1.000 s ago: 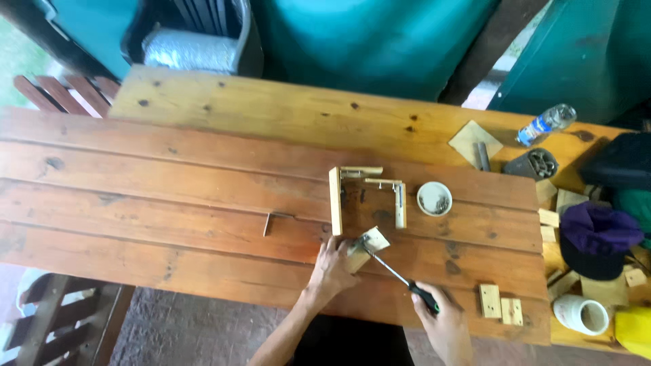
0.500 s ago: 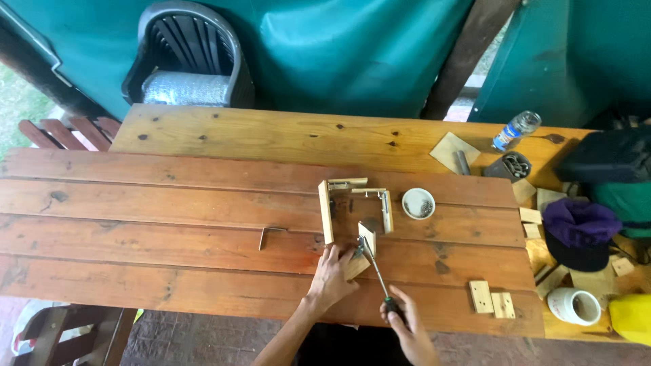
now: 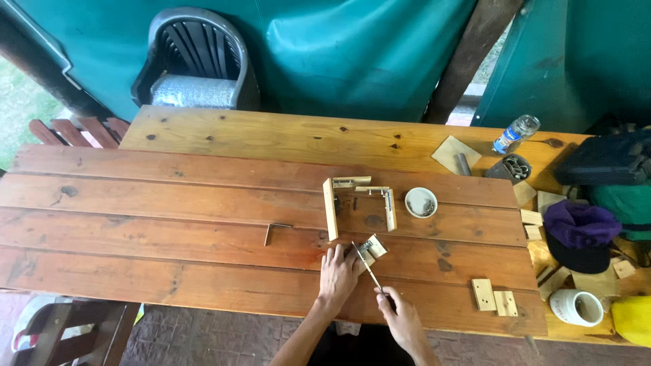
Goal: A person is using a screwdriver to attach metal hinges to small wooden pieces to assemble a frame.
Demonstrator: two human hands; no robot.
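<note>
The left hand [image 3: 338,270] lies on the wooden table [image 3: 169,230] near its front edge, fingers pressed down on a small wood block [image 3: 373,247] that has a metal hinge on it, so its grip is closed on that block. The right hand [image 3: 399,313], just off the table's front edge, has its grip wrapped around the dark handle of a screwdriver [image 3: 367,266]; the thin shaft slants up and to the left, with the tip at the block beside the left hand's fingertips. Just beyond the block lies an unfinished wooden frame [image 3: 358,203]: one long strip standing on edge, a short strip across the top, and another strip down the right side. A small white bowl [image 3: 421,202] with dark small parts inside sits just right of the frame. A bent metal piece [image 3: 274,231] lies well apart to the left. Near the right front corner rest two flat wood blocks [image 3: 494,298], side by side, and a white mug [image 3: 576,306]. Farther right are a purple cap [image 3: 584,230] and a plastic bottle [image 3: 515,133] lying on its side. A grey plastic chair [image 3: 196,64] stands behind the table.
</note>
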